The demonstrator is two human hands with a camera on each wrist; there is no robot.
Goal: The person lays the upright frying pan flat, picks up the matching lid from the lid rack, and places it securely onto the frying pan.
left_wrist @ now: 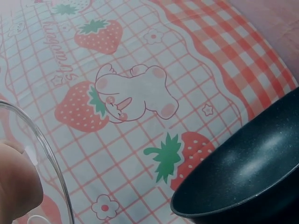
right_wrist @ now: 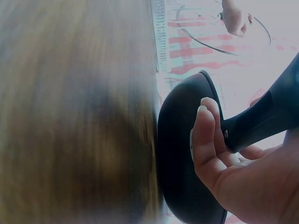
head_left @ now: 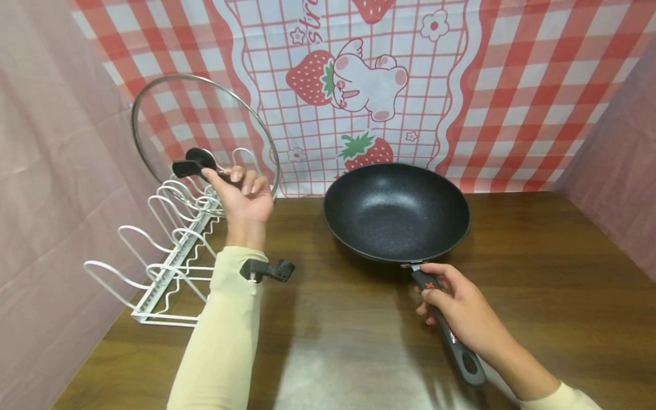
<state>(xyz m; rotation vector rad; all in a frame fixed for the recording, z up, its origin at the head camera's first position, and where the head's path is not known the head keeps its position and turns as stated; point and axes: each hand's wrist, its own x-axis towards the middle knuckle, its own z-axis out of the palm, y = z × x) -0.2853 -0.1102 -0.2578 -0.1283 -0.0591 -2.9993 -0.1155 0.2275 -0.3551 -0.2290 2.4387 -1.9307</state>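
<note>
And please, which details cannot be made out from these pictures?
Head view: part of the lid handle, covered by the left hand.
Head view: the small lower marking on the pan handle, too small to read.
Left wrist view: most of the lid, cut off by the left edge.
Right wrist view: the inside of the pan, hidden by its wall.

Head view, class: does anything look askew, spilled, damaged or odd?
Yes: the cloth behind the pan looks turned sideways, its lettering running vertically. The pan and the lid, in the left hand, show no spill or damage.
</note>
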